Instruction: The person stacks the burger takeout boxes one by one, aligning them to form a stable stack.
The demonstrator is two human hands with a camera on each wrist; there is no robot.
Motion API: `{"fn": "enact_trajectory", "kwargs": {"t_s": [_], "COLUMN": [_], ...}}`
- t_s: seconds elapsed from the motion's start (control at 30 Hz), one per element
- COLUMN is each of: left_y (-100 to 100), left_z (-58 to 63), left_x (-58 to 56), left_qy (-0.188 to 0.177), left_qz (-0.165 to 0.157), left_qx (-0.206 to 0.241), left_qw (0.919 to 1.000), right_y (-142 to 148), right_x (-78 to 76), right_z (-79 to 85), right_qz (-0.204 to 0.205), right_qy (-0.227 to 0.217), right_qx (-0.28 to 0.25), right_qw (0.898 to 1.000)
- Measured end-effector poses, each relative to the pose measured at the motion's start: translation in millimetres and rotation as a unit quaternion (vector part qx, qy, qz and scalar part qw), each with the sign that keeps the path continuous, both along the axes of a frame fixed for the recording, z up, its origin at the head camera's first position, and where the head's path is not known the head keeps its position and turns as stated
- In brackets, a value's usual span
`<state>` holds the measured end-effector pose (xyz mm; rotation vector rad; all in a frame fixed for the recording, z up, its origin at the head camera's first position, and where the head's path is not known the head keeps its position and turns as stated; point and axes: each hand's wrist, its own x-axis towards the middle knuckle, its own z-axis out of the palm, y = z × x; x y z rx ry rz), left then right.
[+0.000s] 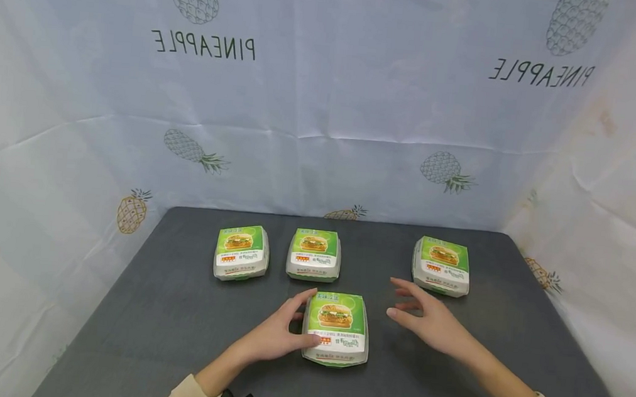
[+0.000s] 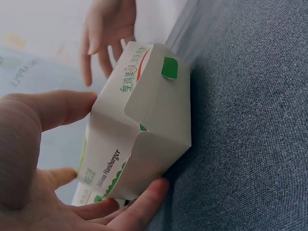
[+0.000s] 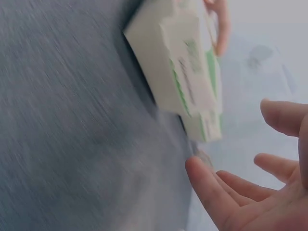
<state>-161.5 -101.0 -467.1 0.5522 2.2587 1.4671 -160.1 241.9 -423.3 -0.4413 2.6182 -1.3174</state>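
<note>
A green and white hamburger box (image 1: 337,327) lies near the middle of the dark table (image 1: 181,331). My left hand (image 1: 279,337) grips its left side, with the thumb at the front corner and fingers at the back corner. In the left wrist view, the box (image 2: 156,103) shows a white folded side with "Hamburger" printed on it, between thumb and fingers. My right hand (image 1: 432,322) hovers to the right of this box, apart from it, fingers spread and holding nothing. The right wrist view shows the box (image 3: 178,62) blurred, beyond the right hand's fingers.
Three similar hamburger boxes stand farther back: one at the left (image 1: 242,252), one in the middle (image 1: 314,255) and one at the right (image 1: 441,266), just beyond my right hand. A pale pineapple-print cloth (image 1: 327,98) hangs behind and beside the table.
</note>
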Motion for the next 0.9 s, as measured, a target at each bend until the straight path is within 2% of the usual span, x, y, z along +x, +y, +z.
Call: {"fn": "enact_trajectory", "kwargs": {"t_s": [0.27, 0.43, 0.63, 0.9], "left_y": [1, 0, 0, 1], "left_z": [-3.5, -5.2, -5.4, -5.5], "left_x": [0.0, -0.7, -2.4, -2.9], "left_qy": [-0.007, -0.002, 0.007, 0.007], "left_qz": [0.005, 0.003, 0.001, 0.004], "left_qx": [0.008, 0.008, 0.005, -0.001], "left_qw": [0.9999, 1.0, 1.0, 1.0], "right_y": [29, 47, 69, 93], "right_x": [-9.2, -16.5, -28.6, -46.4], "right_z": [26.3, 35.7, 33.3, 19.4], "right_qz": [-0.056, -0.087, -0.134, -0.185], "right_qy": [0.054, 0.078, 0.101, 0.127], "right_qx": [0.035, 0.052, 0.077, 0.087], "right_qw": [0.996, 0.992, 0.983, 0.971]}}
